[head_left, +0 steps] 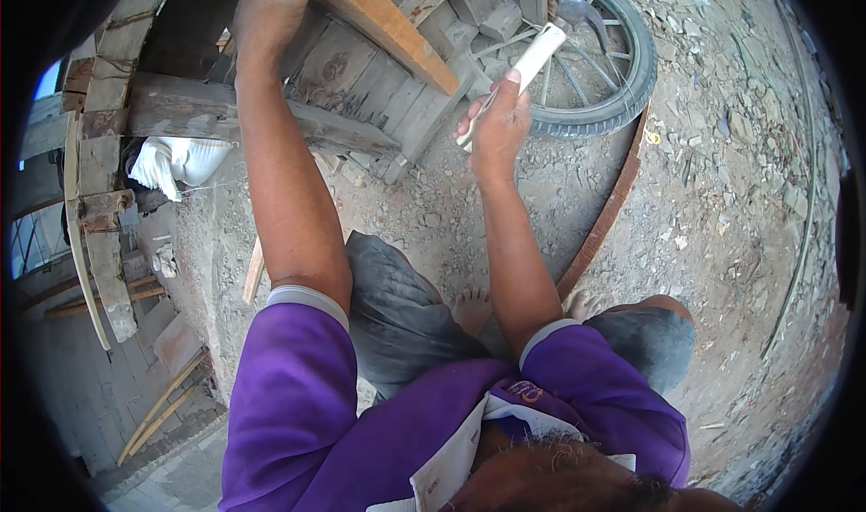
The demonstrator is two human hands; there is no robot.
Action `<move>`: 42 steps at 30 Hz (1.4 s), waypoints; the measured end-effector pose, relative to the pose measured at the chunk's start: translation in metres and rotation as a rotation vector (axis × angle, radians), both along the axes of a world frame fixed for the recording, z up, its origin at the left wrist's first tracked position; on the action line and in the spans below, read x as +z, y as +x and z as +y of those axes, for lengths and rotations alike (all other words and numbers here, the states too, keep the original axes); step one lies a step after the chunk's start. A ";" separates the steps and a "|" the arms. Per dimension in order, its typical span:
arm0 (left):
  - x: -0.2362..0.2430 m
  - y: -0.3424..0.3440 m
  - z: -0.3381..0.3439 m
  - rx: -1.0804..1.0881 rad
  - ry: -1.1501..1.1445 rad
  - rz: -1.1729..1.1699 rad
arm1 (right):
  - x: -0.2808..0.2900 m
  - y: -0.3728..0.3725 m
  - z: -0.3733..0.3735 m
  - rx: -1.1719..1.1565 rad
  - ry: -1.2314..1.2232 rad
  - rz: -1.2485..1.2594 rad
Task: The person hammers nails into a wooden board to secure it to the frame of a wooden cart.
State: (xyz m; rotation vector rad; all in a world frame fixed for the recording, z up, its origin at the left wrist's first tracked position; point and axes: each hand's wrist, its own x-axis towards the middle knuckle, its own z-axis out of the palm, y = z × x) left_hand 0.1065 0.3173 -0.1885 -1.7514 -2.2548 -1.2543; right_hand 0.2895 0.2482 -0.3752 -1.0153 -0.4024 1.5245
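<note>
My right hand [501, 133] is wrapped round the pale handle of a claw hammer [538, 54]. The hammer is tilted up and away, its metal head above the spokes of a wheel. At the top edge my left hand [271, 16] grips the far end of an orange-brown wooden plank [392, 29], its thumb toward the wood and its fingertips partly cut off by the picture's edge. That plank slants across a frame of weathered grey boards [361, 83]. A thick old beam [194, 106] passes under my left forearm.
A spoked wheel with a black tyre [591, 124] lies beyond the hammer. A curved rusty strip [609, 214] runs along the gritty ground toward my feet. At the left stand a curved wooden rib [101, 169] and a white bag [185, 162]. Loose sticks [162, 408] lie lower left.
</note>
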 end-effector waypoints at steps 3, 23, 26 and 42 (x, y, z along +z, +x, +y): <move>0.005 0.003 0.000 0.004 0.003 -0.007 | 0.017 0.004 0.001 -0.246 0.053 0.008; 0.008 -0.003 -0.008 0.032 -0.011 0.004 | 0.028 0.016 0.004 -0.187 0.037 -0.028; 0.002 0.008 0.005 0.012 0.018 -0.001 | -0.018 -0.019 0.002 0.083 0.047 -0.154; 0.002 0.000 -0.002 -0.030 0.027 -0.018 | 0.017 0.020 0.015 0.091 0.010 -0.051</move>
